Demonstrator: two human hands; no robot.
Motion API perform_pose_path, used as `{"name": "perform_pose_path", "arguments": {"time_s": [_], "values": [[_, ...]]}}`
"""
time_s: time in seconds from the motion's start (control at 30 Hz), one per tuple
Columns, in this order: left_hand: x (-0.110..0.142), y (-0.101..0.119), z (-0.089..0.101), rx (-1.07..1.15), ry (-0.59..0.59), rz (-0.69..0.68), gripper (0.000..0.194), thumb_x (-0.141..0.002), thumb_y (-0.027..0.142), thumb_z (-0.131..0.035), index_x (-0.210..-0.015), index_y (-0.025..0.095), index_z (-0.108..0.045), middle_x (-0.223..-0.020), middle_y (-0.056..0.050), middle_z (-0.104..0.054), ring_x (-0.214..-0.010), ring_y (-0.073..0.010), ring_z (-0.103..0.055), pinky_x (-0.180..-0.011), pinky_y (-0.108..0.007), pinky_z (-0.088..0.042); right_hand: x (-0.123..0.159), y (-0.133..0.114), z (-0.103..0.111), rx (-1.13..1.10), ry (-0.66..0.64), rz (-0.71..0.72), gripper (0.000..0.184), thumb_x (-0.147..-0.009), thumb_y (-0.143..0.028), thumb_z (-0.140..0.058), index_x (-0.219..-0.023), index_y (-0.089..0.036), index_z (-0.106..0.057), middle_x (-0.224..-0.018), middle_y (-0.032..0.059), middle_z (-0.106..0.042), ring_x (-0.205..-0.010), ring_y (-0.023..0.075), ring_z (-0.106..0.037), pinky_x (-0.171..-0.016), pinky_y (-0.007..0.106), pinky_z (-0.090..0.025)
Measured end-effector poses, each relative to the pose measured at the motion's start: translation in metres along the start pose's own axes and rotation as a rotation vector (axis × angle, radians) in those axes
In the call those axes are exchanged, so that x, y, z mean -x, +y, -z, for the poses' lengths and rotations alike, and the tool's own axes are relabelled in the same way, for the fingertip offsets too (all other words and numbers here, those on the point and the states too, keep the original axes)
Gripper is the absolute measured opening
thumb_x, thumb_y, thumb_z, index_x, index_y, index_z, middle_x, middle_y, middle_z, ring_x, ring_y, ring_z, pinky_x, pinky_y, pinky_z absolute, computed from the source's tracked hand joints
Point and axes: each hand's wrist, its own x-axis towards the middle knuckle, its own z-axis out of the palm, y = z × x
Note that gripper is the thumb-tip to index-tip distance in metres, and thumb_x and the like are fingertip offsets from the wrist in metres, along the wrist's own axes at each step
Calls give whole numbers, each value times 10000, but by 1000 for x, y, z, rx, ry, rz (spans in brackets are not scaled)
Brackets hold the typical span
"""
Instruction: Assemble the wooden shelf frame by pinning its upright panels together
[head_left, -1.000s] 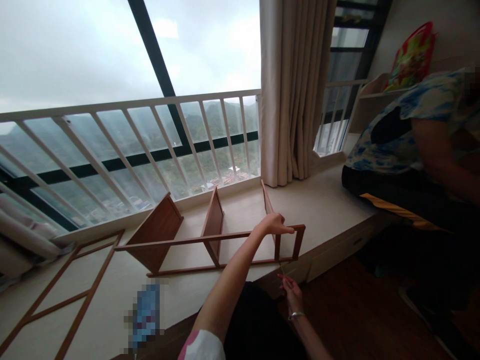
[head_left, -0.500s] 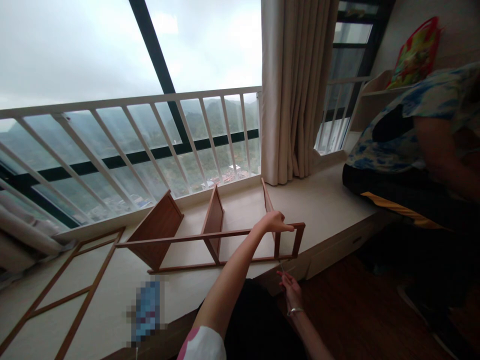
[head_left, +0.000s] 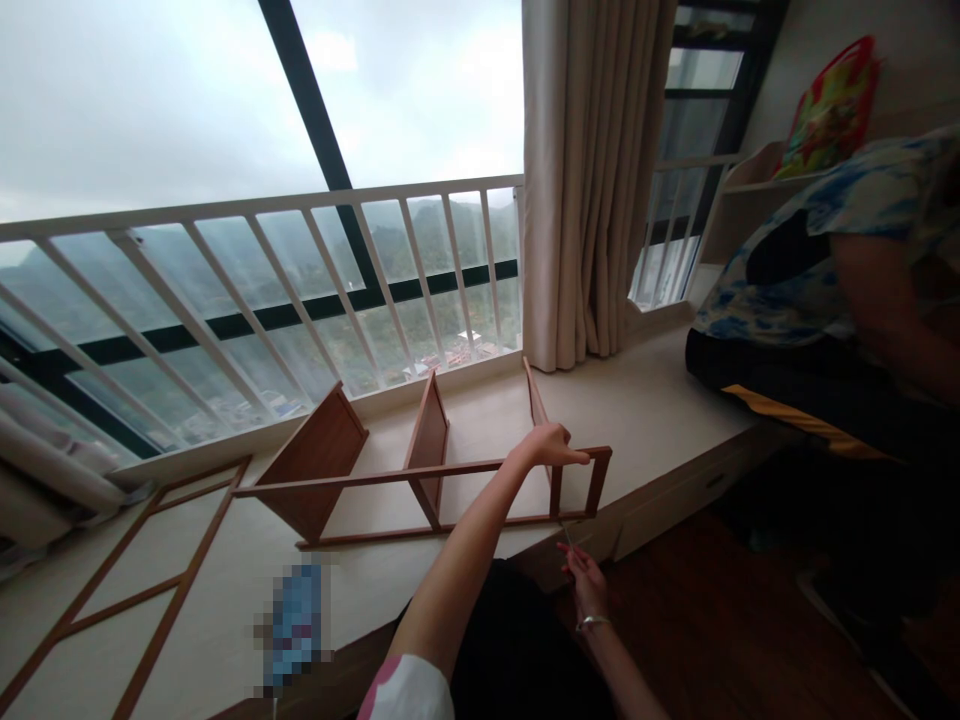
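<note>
A brown wooden shelf unit (head_left: pixel 427 470) lies on its side on the pale window ledge, its boards standing up from two long rails. My left hand (head_left: pixel 551 445) is closed over the upper rail near its right end, thumb stretched along the wood, other fingers partly hidden. Lower down, at the ledge's front edge, my right hand (head_left: pixel 586 582) pinches a thin metal rod (head_left: pixel 567 536) whose tip meets the lower rail near the end board. The rod is too small to tell its exact kind.
A separate ladder-like wooden frame (head_left: pixel 169 590) lies flat on the ledge (head_left: pixel 622 410) at left. Near it is a blurred blue item (head_left: pixel 296 625). White railing (head_left: pixel 262 210) and a beige curtain (head_left: pixel 592 180) stand behind. Another person (head_left: pixel 817 270) bends over at right.
My right hand has shifted slightly and its fingers have turned a little around the thin rod. My left hand and the shelf unit stay in place.
</note>
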Motion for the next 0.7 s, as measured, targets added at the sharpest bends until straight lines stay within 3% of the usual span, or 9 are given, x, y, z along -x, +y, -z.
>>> {"name": "perform_pose_path", "arguments": {"time_s": [0.7], "values": [[-4, -3, -4, -35, 6, -29, 429, -585, 556, -482, -643, 146, -595, -579, -27, -548, -566, -120, -476, -502, -219, -317, 1, 1, -4, 44, 12, 73, 503, -472, -489, -654, -842, -155, -585, -852, 67, -660, -446, 85, -495, -407, 202, -362]]}}
